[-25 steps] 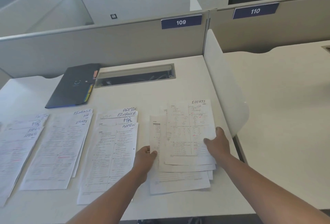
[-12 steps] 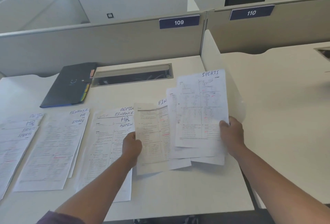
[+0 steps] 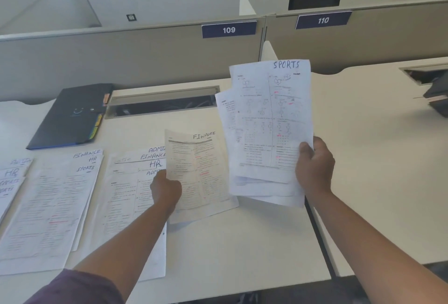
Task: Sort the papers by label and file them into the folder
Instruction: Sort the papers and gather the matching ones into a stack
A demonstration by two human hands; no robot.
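Observation:
My right hand (image 3: 314, 166) grips a stack of several printed sheets (image 3: 269, 129) above the desk; the top one is labelled SPORTS. My left hand (image 3: 166, 188) pinches the left edge of a single sheet labelled FINANCE (image 3: 198, 172), held apart from the stack and lower. Three spread piles of labelled papers lie on the desk to the left: one by my left arm (image 3: 128, 197), a middle one (image 3: 55, 204), and one at the left edge (image 3: 12, 177). The dark folder (image 3: 70, 115) with coloured tabs lies shut at the back left.
A cable slot (image 3: 162, 103) is set in the white desk (image 3: 242, 243) behind the papers. A grey partition with signs 109 (image 3: 229, 29) and 110 runs along the back. A white divider (image 3: 269, 51) separates the neighbouring desk on the right, where a dark object (image 3: 436, 97) sits.
Both hands lifted the right-hand pile off the desk. The FINANCE sheet has come away from the stack to the left, and the stack rose higher in my right hand.

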